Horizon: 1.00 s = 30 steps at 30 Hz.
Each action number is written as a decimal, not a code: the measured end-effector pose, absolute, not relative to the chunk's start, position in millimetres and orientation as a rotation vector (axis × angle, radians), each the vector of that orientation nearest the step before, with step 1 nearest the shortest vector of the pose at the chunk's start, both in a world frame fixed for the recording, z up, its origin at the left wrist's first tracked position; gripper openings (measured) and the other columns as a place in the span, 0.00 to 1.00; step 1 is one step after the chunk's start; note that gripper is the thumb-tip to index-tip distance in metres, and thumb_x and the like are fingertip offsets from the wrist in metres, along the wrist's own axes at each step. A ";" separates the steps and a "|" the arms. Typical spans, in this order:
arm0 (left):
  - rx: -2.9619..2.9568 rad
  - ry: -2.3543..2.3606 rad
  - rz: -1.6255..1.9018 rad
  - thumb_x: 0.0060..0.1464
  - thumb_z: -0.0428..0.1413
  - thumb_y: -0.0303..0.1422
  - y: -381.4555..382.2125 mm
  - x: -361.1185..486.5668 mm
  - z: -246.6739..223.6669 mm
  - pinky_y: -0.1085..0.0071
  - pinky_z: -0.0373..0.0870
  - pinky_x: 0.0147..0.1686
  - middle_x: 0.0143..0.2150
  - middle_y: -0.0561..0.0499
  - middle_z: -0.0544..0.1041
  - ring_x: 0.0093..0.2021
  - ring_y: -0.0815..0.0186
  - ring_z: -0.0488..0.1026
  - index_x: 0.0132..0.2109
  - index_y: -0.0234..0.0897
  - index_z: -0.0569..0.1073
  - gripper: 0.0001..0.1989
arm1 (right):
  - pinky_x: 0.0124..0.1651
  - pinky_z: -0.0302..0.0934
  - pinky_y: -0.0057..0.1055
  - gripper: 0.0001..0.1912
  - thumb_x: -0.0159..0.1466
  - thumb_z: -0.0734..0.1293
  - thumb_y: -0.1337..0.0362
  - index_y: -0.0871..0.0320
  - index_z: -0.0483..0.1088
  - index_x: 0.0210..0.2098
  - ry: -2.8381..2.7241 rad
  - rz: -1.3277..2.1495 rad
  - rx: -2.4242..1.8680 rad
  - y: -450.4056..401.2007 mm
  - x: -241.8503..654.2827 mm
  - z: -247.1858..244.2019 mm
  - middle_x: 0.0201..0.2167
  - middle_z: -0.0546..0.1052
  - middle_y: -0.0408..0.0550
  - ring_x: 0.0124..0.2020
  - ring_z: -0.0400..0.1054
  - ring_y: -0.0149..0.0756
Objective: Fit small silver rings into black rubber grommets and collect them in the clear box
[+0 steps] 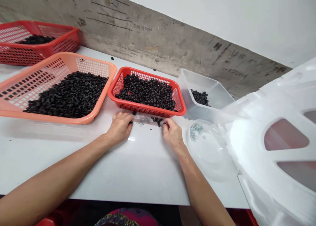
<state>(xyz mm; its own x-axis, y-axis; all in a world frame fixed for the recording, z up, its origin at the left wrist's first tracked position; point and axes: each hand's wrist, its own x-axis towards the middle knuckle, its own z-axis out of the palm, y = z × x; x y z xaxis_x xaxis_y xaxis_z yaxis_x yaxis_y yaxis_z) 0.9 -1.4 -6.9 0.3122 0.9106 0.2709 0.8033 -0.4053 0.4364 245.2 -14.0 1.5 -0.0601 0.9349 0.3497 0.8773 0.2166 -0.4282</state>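
In the head view, the left hand (119, 127) rests curled on the white tabletop (123, 173), its fingertips beside a loose black bead (130, 122). The right hand (172, 133) is bunched at the edge of a small cluster of black beads (157, 120). Whether either hand grips anything cannot be told. Silver bits (143, 121) lie between the hands. Just beyond them stands a red basket (148, 111) heaped with black beads, with a larger orange basket (55, 118) to its left and another red basket (64, 35) far left. A clear bin (212, 87) sits far right, and a clear round dish (209, 150) holding silver screws (196, 131) sits nearer, beside a large white plastic moulding (247, 143).
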 end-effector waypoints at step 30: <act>1.989 1.149 1.023 0.53 0.49 0.27 -20.4 9.6 2.6 0.65 0.67 0.41 0.40 0.47 0.72 0.39 0.64 0.69 0.43 0.37 0.71 0.10 | 0.40 0.60 0.33 0.08 0.60 0.62 0.73 0.57 0.72 0.33 -2.598 0.558 -1.414 -43.1 239.1 34.8 0.30 0.66 0.46 0.36 0.62 0.35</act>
